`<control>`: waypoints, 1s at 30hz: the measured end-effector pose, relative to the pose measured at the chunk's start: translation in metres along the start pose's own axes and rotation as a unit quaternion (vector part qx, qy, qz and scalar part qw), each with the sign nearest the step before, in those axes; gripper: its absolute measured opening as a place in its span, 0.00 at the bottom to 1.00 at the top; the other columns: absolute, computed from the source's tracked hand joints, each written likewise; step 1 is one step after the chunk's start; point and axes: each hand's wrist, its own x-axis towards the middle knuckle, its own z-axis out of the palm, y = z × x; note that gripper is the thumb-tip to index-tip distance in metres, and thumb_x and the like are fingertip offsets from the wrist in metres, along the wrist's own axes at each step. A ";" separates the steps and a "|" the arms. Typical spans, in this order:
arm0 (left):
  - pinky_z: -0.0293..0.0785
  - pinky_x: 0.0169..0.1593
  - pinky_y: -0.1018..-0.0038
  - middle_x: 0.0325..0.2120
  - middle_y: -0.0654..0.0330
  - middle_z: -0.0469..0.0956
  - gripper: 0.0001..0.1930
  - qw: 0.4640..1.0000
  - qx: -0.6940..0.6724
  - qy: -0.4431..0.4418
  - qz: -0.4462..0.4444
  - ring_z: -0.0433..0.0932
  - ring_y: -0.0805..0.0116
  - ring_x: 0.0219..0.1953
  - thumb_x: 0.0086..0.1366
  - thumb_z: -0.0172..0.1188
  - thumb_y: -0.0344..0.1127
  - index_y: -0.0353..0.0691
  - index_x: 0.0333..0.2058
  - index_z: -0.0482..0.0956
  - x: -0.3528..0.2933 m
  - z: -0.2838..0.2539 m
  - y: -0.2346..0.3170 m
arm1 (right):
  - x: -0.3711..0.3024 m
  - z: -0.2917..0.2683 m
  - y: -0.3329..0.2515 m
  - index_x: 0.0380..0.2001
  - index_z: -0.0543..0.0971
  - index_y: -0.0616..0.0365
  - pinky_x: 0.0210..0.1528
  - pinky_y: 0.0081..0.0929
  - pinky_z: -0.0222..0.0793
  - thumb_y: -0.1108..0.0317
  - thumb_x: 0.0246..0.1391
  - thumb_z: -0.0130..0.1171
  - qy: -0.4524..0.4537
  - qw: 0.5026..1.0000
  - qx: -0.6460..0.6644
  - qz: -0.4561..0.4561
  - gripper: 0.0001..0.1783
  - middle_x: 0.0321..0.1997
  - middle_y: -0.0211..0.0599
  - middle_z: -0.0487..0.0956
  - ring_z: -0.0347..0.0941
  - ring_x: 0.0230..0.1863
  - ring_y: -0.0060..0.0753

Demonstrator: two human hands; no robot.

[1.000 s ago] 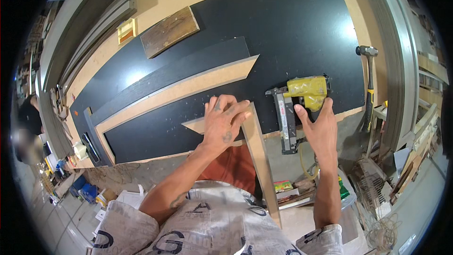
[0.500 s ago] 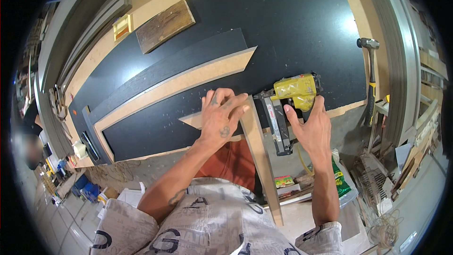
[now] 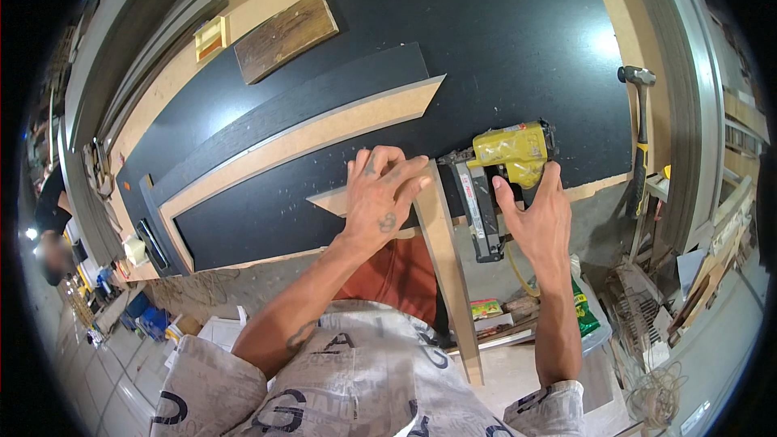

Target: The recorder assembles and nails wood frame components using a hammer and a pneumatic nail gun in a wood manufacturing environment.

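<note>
A yellow and black nail gun (image 3: pixel 510 150) lies at the near edge of the black board, its nose against the end of a long wooden strip (image 3: pixel 450 263). My right hand (image 3: pixel 536 214) is closed round the nail gun's grip, thumb toward the magazine. With its fingers bent, my left hand (image 3: pixel 380 196) presses down at the corner where the long strip meets a shorter wooden strip (image 3: pixel 325 202). That hand covers most of the shorter piece. From the corner, the long strip runs over the board's edge toward my body.
The black board (image 3: pixel 518 32) covers the workbench. A mitred wooden frame piece (image 3: pixel 307 131), a dark strip (image 3: pixel 324 91) and a brown wood block (image 3: pixel 286 37) lie on it. A hammer (image 3: pixel 639 133) rests at the right edge. Grey panels (image 3: pixel 121 40) stand at the left.
</note>
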 end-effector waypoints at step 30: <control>0.64 0.50 0.58 0.40 0.62 0.74 0.15 0.999 -0.009 0.036 0.020 0.70 0.57 0.44 0.60 0.68 0.40 0.48 0.45 0.84 -0.004 0.004 -0.002 | -0.093 0.033 0.033 0.38 0.77 0.63 0.42 0.34 0.71 0.55 0.58 0.67 -0.143 0.968 0.205 0.012 0.20 0.33 0.39 0.78 0.73 0.37 0.33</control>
